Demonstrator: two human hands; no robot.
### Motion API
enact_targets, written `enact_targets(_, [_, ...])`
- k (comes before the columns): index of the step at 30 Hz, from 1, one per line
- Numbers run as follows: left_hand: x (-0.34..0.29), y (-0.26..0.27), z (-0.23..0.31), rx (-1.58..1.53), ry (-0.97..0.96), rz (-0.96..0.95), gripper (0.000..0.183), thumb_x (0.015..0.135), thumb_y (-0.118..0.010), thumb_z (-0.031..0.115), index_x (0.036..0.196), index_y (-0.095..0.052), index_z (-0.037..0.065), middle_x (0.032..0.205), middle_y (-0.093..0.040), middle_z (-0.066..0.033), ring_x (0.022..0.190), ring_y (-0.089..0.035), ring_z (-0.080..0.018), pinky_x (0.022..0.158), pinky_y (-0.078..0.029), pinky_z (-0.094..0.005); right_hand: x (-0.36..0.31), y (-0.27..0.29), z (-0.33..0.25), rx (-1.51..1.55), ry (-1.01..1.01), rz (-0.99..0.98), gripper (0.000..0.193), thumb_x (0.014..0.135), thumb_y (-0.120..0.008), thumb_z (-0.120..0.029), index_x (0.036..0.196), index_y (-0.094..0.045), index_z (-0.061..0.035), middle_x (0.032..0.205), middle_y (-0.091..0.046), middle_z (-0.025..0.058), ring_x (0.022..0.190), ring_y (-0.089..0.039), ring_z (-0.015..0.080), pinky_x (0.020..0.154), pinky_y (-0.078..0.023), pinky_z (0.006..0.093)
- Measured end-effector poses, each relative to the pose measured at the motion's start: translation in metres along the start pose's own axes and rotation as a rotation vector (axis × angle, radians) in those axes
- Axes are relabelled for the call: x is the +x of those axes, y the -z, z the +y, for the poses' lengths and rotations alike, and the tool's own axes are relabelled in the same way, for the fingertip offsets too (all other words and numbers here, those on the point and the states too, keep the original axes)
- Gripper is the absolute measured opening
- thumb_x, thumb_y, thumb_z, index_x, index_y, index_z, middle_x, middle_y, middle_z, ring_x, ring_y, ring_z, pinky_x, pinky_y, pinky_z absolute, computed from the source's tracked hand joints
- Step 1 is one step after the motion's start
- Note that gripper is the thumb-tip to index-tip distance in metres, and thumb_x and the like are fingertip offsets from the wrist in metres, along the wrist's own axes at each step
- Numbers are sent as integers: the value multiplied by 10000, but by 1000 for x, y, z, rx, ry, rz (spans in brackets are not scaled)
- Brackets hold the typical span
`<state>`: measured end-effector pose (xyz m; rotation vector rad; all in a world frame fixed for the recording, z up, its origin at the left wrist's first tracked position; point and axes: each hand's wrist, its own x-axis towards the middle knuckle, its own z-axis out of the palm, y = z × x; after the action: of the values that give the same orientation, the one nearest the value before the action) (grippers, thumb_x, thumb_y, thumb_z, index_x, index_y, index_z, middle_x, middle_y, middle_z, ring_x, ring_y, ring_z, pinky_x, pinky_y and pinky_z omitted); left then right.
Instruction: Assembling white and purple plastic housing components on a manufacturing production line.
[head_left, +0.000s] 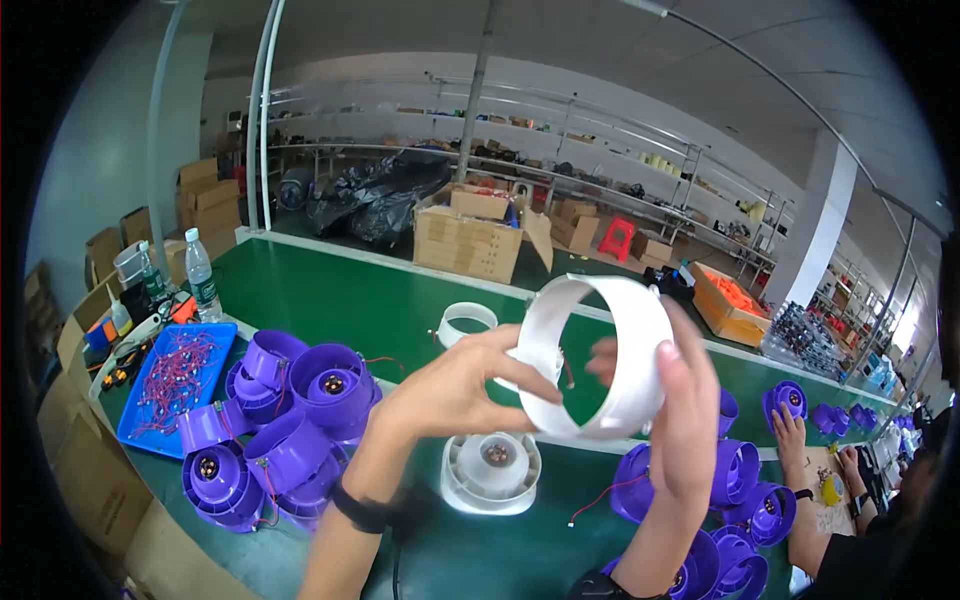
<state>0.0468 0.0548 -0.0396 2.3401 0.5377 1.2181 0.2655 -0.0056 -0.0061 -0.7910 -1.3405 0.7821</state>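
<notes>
A white plastic ring (pixel 637 335), wide and open through the middle, is held up above the green table. My left hand (pixel 480 375) grips its left rim, with fingers reaching inside and the thumb below. On the opposite side, my right hand (pixel 688 410) is wrapped round the outer wall, slightly blurred. Below the ring, a white round fan housing (pixel 490 490) with a motor at its centre stands on the table. Behind my left hand sits another white ring-shaped part (pixel 466 320), partly covered by the hand.
Purple fan housings (pixel 285 440) are piled at left, and more purple housings (pixel 738 470) stand at right. A blue tray (pixel 130 425) holds red wires beside a water bottle (pixel 201 275). At far right, a co-worker's hand (pixel 789 430) touches a purple part. A cardboard box (pixel 465 248) stands behind.
</notes>
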Motion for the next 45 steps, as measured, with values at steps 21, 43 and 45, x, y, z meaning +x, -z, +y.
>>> enact_targets(21, [4, 43, 28, 209, -37, 153, 329, 692, -779, 107, 954, -619, -10, 1129, -636, -147, 1051, -655, -245, 893, -518, -333, 31, -54, 17, 242, -31, -330, 504, 1068, -499, -352, 781, -643, 36, 591, -612, 78, 518, -589, 116, 480, -450, 262])
enact_targets(43, [38, -13, 19, 98, -107, 185, 1259, 534, -929, 294, 1546, -245, -12, 1505, -399, -175, 1392, -422, -287, 1151, -315, -388, 21, -13, -9, -233, 333, -252, 638, 961, -449, -529, 835, -680, 53, 595, -595, 83, 492, -567, 216, 539, -381, 339])
enact_targets(45, [36, -14, 21, 120, -72, 158, 1289, 517, -940, 288, 1553, -232, -7, 1513, -399, -185, 1411, -407, -296, 1160, -316, -403, 28, -6, -6, -198, 401, -297, 444, 954, -538, -356, 922, -680, 63, 615, -612, 109, 511, -608, 230, 531, -436, 338])
